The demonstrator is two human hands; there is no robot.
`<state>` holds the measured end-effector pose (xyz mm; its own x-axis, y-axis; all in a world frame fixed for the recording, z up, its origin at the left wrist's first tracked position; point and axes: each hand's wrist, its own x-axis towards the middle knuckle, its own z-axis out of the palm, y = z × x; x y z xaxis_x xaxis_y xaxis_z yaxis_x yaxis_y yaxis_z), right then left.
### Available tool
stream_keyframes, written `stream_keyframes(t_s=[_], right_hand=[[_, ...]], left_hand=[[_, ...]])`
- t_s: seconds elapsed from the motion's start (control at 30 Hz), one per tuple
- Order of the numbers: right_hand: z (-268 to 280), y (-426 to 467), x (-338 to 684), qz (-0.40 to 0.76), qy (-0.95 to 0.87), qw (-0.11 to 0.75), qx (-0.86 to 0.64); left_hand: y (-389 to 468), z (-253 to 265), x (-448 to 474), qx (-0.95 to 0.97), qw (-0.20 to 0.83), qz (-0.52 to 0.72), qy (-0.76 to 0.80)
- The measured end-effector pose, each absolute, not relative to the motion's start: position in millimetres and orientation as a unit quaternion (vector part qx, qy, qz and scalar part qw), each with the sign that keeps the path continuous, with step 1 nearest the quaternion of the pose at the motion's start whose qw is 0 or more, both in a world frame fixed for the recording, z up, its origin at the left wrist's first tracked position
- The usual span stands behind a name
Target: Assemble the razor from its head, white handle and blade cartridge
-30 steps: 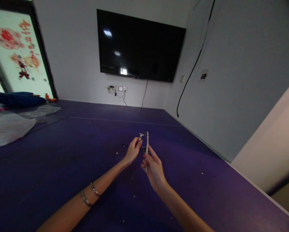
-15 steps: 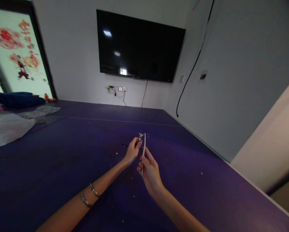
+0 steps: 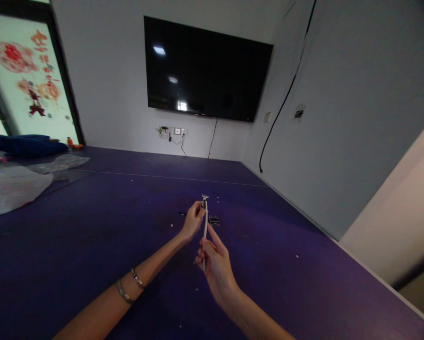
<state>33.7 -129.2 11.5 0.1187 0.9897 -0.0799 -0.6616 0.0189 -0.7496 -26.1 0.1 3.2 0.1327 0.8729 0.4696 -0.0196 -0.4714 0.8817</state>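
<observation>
My left hand [image 3: 192, 221] is closed on a small silvery metal piece with a T-shaped top [image 3: 205, 197]; its exact kind is too small to tell. Between the fingers of my right hand [image 3: 217, 271] is a thin white stick [image 3: 206, 225], held nearly upright. The stick's upper end meets or overlaps the metal piece just under its top; whether they touch I cannot tell. A small dark flat piece [image 3: 214, 220] lies on the purple surface [image 3: 268, 278] just beyond my right fingers. Near my left hand lies a small black item [image 3: 182, 213].
Small white scraps are scattered over the purple surface. Clear plastic sheeting [image 3: 17, 186] and a dark blue cloth bundle [image 3: 26, 145] lie at the left. A black cable [image 3: 283, 104] hangs along the right wall. A television [image 3: 205, 71] is on the far wall.
My right hand has moved slightly left and down, bringing the white stick to the metal piece. The dark flat piece behind has come into view. My left hand has barely moved.
</observation>
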Motion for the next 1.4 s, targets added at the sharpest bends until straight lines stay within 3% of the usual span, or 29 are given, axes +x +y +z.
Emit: stream_keyframes(t_s=[0.13,0.47,0.63,0.83,1.0,1.27,1.4], right_hand=[[19.5,-125.1,40.8,0.578,-0.286,0.69,-0.328],[72.7,-53.4,115.3,0.344,-0.42,0.773,-0.328],[68.6,-24.4,143.7,0.296,-0.461,0.732,-0.404],[19.1,0.7,156.1,0.177,-0.533,0.597,-0.573],[0.9,8.4,154.0,0.12,-0.565,0.528,-0.623],[-21.2,11.8,150.7,0.088,-0.598,0.475,-0.639],[-22.5,14.0,149.8,0.112,-0.572,0.52,-0.624]], left_hand=[[8.7,0.5,-29.2,0.641,0.394,0.559,0.348],[13.9,-1.3,-31.4,0.595,0.485,0.53,0.359],[9.3,-0.3,-30.8,0.587,0.529,0.5,0.354],[4.1,2.1,-31.4,0.563,0.55,0.52,0.333],[3.6,-0.7,-30.7,0.567,0.548,0.522,0.326],[-0.4,1.0,-29.2,0.565,0.563,0.523,0.301],[-1.2,0.9,-28.0,0.557,0.576,0.523,0.29]])
